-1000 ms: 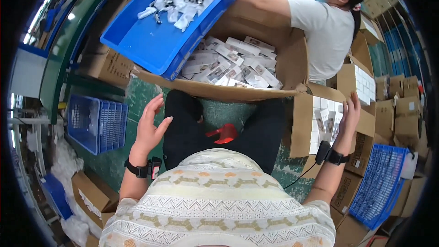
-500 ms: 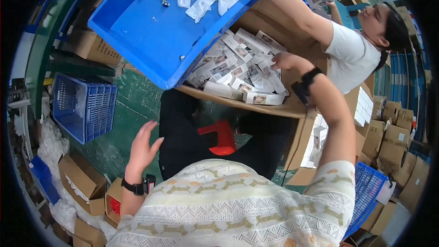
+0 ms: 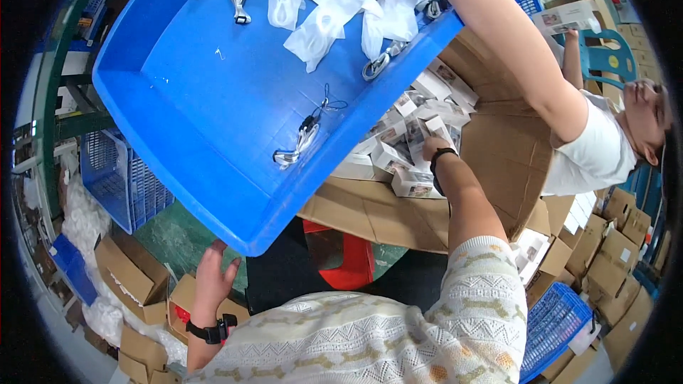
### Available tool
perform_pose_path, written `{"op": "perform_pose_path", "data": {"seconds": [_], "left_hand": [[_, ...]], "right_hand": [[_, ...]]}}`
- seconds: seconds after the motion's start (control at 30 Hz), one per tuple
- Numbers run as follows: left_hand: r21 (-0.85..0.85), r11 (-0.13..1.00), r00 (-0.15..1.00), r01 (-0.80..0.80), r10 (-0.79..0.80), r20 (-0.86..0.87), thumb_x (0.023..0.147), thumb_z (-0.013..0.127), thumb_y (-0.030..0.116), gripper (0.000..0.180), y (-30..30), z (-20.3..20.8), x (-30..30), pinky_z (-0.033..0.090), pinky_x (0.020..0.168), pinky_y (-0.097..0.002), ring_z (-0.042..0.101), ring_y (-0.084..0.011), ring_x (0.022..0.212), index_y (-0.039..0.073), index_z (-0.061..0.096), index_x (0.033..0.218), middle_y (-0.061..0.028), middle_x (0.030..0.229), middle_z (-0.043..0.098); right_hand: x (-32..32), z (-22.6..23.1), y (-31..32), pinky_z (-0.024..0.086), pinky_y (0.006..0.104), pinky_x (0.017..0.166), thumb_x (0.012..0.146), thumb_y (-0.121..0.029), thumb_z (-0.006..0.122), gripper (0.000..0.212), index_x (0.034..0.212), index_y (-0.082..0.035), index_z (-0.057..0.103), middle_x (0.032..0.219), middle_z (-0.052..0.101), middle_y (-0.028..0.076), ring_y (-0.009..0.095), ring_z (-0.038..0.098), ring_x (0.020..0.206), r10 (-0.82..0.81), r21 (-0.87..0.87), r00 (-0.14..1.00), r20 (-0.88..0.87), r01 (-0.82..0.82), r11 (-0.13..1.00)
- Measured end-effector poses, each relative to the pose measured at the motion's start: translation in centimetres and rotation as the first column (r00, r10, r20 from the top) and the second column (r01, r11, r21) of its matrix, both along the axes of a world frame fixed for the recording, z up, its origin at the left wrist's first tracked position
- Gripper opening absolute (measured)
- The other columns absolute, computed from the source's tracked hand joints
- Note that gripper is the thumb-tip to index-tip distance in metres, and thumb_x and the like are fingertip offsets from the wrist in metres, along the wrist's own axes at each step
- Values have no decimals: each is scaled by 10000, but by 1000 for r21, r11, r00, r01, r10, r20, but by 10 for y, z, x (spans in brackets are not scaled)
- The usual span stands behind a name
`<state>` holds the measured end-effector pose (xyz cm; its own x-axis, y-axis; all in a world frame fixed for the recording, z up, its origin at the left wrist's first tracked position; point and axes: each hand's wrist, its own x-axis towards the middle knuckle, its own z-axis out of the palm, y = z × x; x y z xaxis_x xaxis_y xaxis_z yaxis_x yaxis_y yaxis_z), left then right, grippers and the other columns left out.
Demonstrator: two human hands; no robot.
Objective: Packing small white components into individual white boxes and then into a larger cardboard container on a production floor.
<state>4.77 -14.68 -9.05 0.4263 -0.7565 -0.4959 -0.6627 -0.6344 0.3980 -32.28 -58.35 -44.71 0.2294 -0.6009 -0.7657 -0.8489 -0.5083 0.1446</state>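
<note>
A large blue plastic tub (image 3: pixel 213 99) hangs tilted across the upper view, with white bags (image 3: pixel 320 21) and small corded clips (image 3: pixel 302 139) lying in it. Under it stands an open cardboard box (image 3: pixel 377 213) full of small white boxes (image 3: pixel 398 163). My right hand (image 3: pixel 429 146) reaches into that box among the white boxes, its fingers mostly hidden, a black watch on the wrist. My left hand (image 3: pixel 213 277) is held up with fingers spread just below the tub's near corner, holding nothing. A co-worker's bare arm (image 3: pixel 498 35) stretches over the tub's far rim.
The co-worker in a white shirt (image 3: pixel 590 156) leans in from the right. A red stool (image 3: pixel 345 263) stands under the box. Blue mesh crates sit at left (image 3: pixel 121 178) and lower right (image 3: pixel 555 320). Cardboard cartons are piled at lower left (image 3: pixel 128 277) and right (image 3: pixel 612 242).
My right hand left the side carton and went into the big cardboard box. The blue tub has tipped nearer and fills more of the view. My left hand dropped lower, still spread.
</note>
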Motion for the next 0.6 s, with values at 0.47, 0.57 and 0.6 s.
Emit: {"op": "perform_pose_path", "data": {"seconds": [0.47,0.57,0.6], "left_hand": [[-282,957,998,64,-63,12,772,646,91,380,-3,33,-21,439,879,-396,528,-366,1061,17,516,1121,-190,1155,547],[-410,902,989,139,-144,18,774,650,104,383,1,52,-31,442,896,-384,533,-346,1072,22,521,1126,-167,1183,548],[-438,889,991,131,-131,30,774,650,104,383,1,57,-35,442,896,-384,533,-346,1072,22,521,1126,-167,1183,548]], "right_hand": [[58,202,-9,515,390,706,707,-160,586,146,769,-80,691,862,663,149,299,640,829,390,-174,910,143,-365,915],[60,287,15,512,395,692,703,-158,582,136,747,-81,684,814,662,141,308,638,795,512,-212,847,145,-479,852],[58,317,27,513,383,688,713,-136,568,128,738,-86,683,809,666,123,294,644,788,568,-230,811,140,-531,816]]}}
